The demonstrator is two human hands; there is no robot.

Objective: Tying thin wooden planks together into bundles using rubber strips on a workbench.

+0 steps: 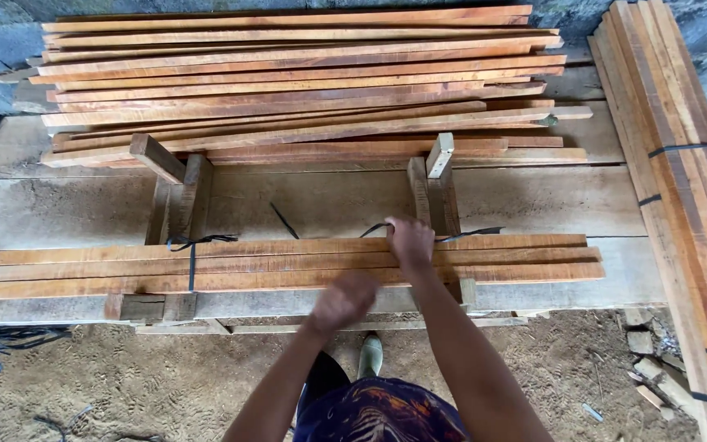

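- on the near side of the tabletop (pixel 533 196), a row of long wood strips (pixel 288 266) lies flat across two small wooden cradles.
- step in hand, as judged: gathering the strips into a bundle for tying; a black strap (pixel 192 260) already wraps the left end.
- right hand (pixel 410 241) presses on the far edge of the strips, grip closed over a second black strap (pixel 472 236) near the right cradle.
- left hand (pixel 343 299) hovers at the near edge, blurred, fingers curled; whether it holds anything cannot be told.
- next move calls for drawing the strap round the strips, directly beneath both hands.
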